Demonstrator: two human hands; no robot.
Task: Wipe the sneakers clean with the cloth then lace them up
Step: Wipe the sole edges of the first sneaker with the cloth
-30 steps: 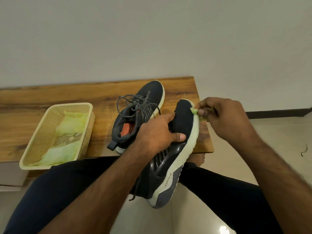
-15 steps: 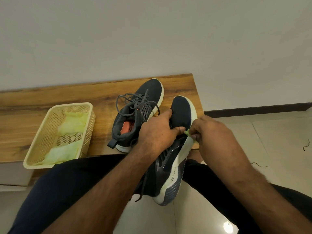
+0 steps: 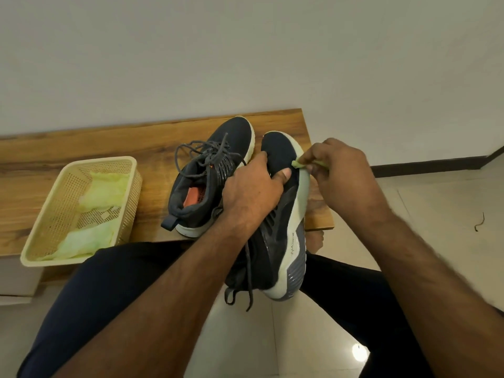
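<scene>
Since half a second ago the right hand point(image 3: 343, 175) has slid its small wad of pale green cloth point(image 3: 298, 164) from the middle of the sole edge up toward the toe, so the stroke now sits near the front of the shoe. The fingers of that hand are curled, pinching the cloth against the off-white foam midsole of the dark navy mesh sneaker point(image 3: 278, 214), which is tipped on its side over the person's lap with its toe lying over the edge of the brown wood-grain desk point(image 3: 81, 148). The left hand point(image 3: 251, 192) grips this sneaker across the upper, thumb pressed on the mesh near the toe and the other fingers wrapped out of sight behind. Its grey laces point(image 3: 248, 268) hang loose below the heel. The second dark navy sneaker point(image 3: 215, 175) stands upright on the desk just beside it, laces in an untied tangle. I judge the task to be early: wiping of the first shoe's sole edge is under way, whether the second has been wiped I cannot tell, and neither shoe is laced up. More green cloths lie in the cream perforated plastic basket point(image 3: 54, 203) at the left.
</scene>
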